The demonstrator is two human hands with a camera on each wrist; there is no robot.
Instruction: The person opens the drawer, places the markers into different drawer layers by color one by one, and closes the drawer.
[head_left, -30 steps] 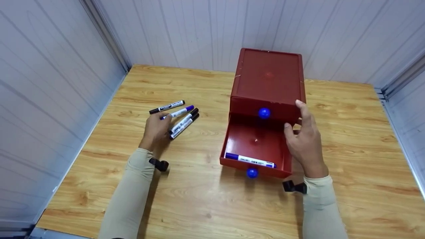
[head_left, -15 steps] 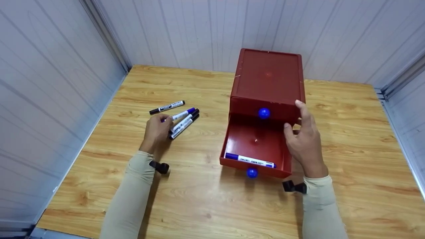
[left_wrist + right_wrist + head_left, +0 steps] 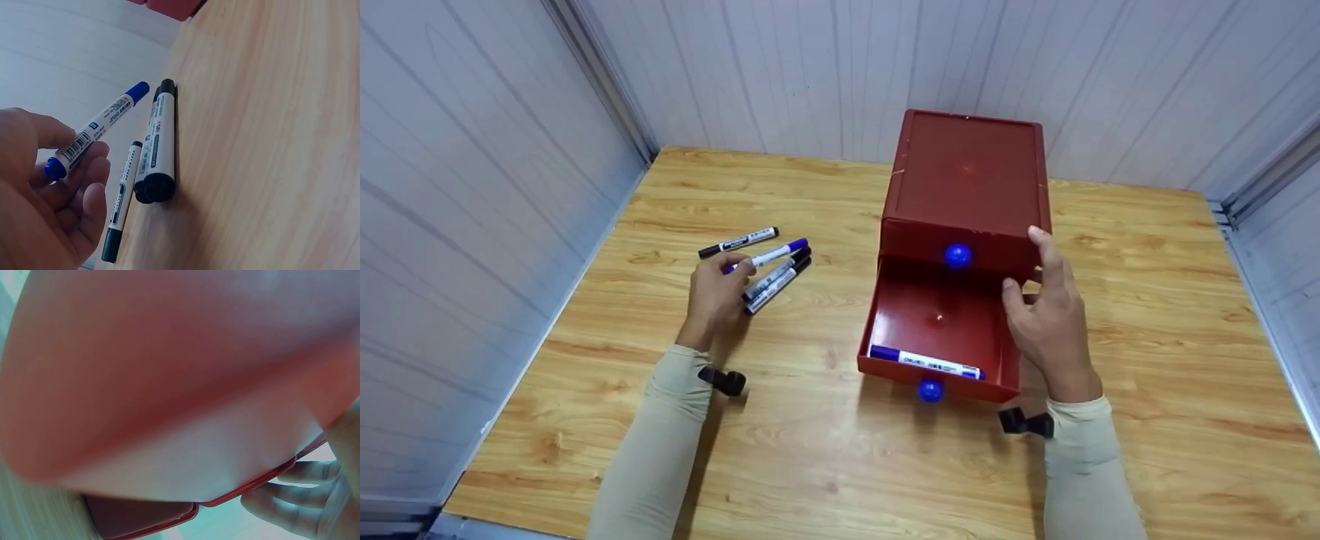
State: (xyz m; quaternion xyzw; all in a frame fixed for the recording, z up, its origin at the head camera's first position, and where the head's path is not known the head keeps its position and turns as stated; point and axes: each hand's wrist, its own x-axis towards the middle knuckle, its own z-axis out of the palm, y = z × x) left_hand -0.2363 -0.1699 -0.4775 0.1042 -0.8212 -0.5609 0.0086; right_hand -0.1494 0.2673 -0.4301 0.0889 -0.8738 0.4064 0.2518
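In the head view my left hand (image 3: 716, 292) pinches a blue-capped whiteboard marker (image 3: 104, 124) between thumb and fingers, its far end tilted up off the table. Two black-capped markers (image 3: 159, 146) lie side by side just right of it, and another black-capped marker (image 3: 748, 239) lies behind. My right hand (image 3: 1054, 322) touches the front right corner of a red two-drawer box (image 3: 967, 176), fingers fairly straight along its edge. The lower drawer (image 3: 904, 311) is pulled out, with a blue-capped marker (image 3: 926, 362) lying along its front wall. Up close, the drawer blurs the right wrist view.
Blue ball knobs stick out from the upper drawer front (image 3: 915, 244) and the lower one. The box stands on a wood-grain table (image 3: 810, 450). Pale panel walls (image 3: 780, 75) rise behind and at both sides.
My left hand has lifted the blue-capped marker slightly, and its far cap has moved up and right over the black-capped pair. My right hand and the box have not visibly moved.
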